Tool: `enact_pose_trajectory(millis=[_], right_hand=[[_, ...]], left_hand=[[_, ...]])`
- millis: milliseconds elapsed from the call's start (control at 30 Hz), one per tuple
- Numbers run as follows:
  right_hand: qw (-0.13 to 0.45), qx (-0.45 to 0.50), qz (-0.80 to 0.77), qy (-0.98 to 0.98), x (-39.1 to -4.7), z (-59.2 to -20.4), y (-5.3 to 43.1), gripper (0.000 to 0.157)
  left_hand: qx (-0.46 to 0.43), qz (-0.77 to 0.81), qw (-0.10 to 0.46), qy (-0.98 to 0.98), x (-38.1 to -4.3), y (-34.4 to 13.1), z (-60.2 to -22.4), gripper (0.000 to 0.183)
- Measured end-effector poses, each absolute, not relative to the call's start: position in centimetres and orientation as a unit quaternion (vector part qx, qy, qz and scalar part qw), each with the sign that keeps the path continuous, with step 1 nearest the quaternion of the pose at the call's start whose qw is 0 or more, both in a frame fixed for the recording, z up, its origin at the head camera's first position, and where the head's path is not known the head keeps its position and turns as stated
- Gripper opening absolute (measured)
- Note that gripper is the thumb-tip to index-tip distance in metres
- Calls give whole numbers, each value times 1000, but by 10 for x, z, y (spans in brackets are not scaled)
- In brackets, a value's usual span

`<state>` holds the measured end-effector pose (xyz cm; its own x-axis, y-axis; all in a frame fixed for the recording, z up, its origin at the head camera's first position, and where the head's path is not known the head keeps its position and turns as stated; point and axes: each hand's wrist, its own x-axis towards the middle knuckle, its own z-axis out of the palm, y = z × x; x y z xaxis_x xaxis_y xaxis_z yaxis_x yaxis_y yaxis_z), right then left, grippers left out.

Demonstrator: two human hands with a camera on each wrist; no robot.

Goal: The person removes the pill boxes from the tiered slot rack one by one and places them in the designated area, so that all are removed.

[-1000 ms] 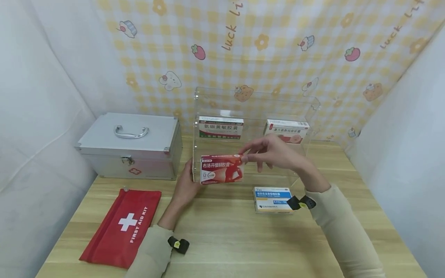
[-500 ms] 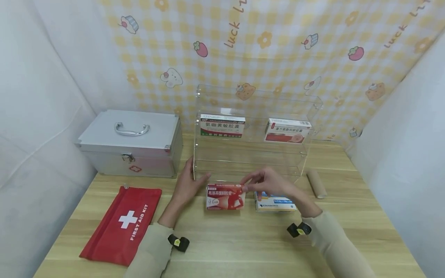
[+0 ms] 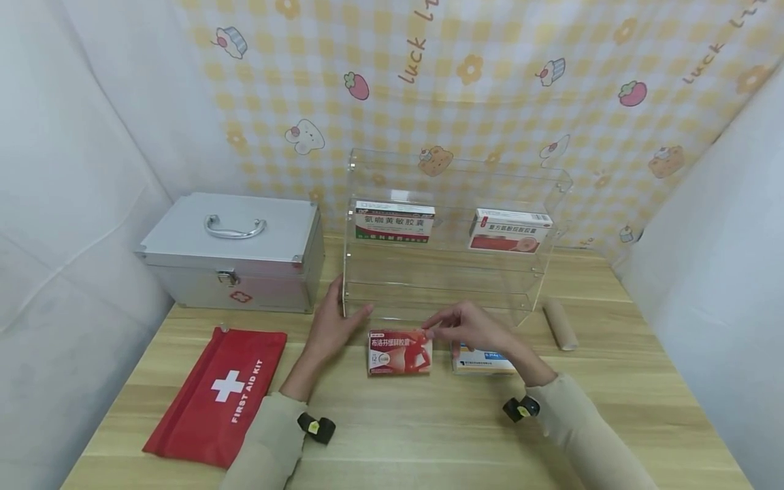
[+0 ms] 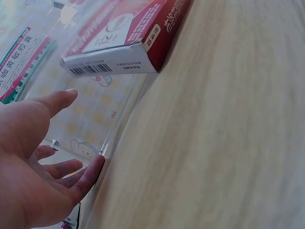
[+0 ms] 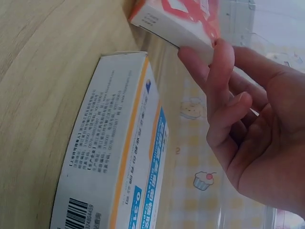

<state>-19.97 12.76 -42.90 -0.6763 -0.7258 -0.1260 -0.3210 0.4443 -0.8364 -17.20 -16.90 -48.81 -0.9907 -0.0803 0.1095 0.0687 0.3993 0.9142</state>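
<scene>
Pinched in the right grip (image 3: pixel 476 333), the red box (image 3: pixel 400 352) now sits lower, clear of the rack (image 3: pixel 441 299), near the blue box (image 3: pixel 480 365), while the left grip (image 3: pixel 331 330), uncurled, touches the rack.

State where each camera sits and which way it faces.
Head: on the head, facing forward and down at the clear shelf and table; left hand, right hand and sleeves show.
Left wrist: on that wrist, looking past the left hand at the red box; only that hand shows.
Right wrist: on that wrist, looking at the red box and blue-and-white box; only the right hand shows.
Both wrist views show the red box, from opposite ends.
</scene>
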Motion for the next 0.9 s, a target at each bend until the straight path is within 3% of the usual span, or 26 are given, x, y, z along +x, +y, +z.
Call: enact_pose_trajectory(millis=[333, 900], right_hand=[[123, -311, -344, 878, -199, -446, 110, 14], [123, -285, -336, 889, -198, -454, 108, 13]], left_hand=[[1, -550, 67, -833, -173, -168, -487, 87], [5, -553, 66, -831, -174, -167, -490, 89]])
